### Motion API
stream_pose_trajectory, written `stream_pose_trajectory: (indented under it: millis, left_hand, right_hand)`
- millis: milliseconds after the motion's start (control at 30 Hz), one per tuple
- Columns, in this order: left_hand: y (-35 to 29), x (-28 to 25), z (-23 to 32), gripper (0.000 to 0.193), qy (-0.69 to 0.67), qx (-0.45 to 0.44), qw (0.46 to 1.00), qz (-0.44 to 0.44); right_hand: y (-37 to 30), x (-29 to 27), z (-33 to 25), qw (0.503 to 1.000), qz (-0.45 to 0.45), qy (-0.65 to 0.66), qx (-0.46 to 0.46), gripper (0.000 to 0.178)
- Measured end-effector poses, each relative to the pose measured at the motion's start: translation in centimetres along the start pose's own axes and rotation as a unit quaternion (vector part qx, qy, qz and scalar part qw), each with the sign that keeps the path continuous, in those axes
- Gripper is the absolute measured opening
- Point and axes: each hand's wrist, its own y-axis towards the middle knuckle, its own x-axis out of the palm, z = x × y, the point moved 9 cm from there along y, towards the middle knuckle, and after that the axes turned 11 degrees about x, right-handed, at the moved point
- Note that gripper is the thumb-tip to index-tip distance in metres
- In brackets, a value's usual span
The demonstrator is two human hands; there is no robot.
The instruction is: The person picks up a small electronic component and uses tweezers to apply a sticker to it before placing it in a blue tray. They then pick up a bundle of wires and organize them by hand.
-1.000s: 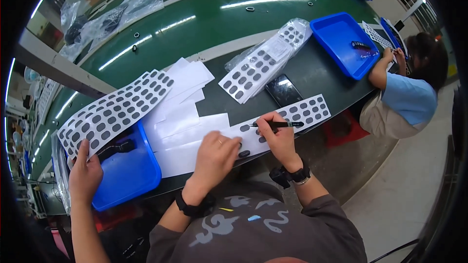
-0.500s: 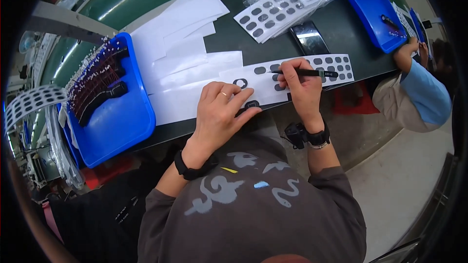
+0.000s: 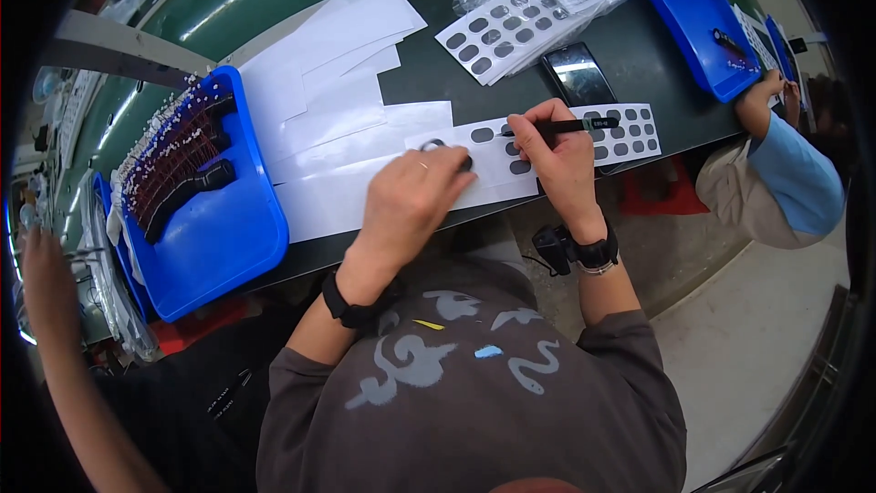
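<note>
Dark green desk (image 3: 420,82); on it one left blue tray (image 3: 214,256) with black wired parts, one right blue tray (image 3: 680,5), and, near the front edge, one long white label sheet (image 3: 624,139), flat, with dark grey rounded ovals in rows, partly covered, full count not possible. Two hands, apart: right hand (image 3: 558,153) pinching one slim black tool (image 3: 573,125), tip just beside an oval; left hand (image 3: 411,194) blurred, fingers curled at one small black piece (image 3: 466,164), grip cannot be told. One dark ring (image 3: 432,143) just beyond its knuckles.
</note>
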Motion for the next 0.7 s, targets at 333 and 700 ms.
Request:
stream_pose_trajectory:
  millis: [333,700]
  left_hand:
    - [1.2,-0.4,0.8,0.032,0.032,0.002,0.999,-0.007]
    - [0.1,-0.2,-0.7,0.033,-0.004,-0.015,1.000,0.020]
  right_hand:
    - [0.9,0.6,0.3,0.999,0.009,0.009,0.044,0.019]
    - [1.3,0.7,0.6,0.998,-0.019,0.025,0.050,0.017]
